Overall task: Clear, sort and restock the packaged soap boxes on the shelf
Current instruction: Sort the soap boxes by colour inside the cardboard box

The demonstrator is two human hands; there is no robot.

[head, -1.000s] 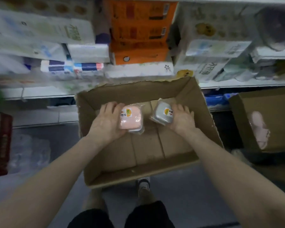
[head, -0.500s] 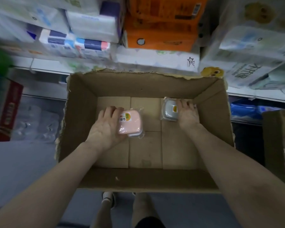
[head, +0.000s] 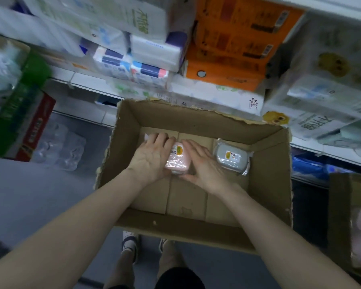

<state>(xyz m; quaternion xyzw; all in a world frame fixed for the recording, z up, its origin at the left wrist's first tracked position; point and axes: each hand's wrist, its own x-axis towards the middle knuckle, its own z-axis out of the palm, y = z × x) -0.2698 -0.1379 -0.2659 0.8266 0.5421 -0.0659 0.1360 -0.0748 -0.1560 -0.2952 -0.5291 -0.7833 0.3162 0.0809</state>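
A pink soap box [head: 178, 160] in clear wrap lies on the floor of an open cardboard carton [head: 198, 122]. My left hand [head: 152, 158] rests flat on its left side. My right hand [head: 202, 163] presses against its right side, so both hands hold it between them. A grey soap box [head: 231, 157], also wrapped, lies flat in the carton's far right corner with no hand on it. Something pale shows under my left fingertips at the far left; I cannot tell what it is.
Shelves behind the carton hold tissue packs [head: 154, 53] and orange boxes [head: 233, 46]. A second carton [head: 340, 215] with pale pink items stands at the right. A green and red package [head: 19, 113] and wrapped bottles [head: 58, 147] sit at the left. My feet [head: 131, 245] are below the carton.
My right hand has let go of the grey soap box, left it in the far right corner, and moved left onto the pink box. The left hand stayed on the pink box.
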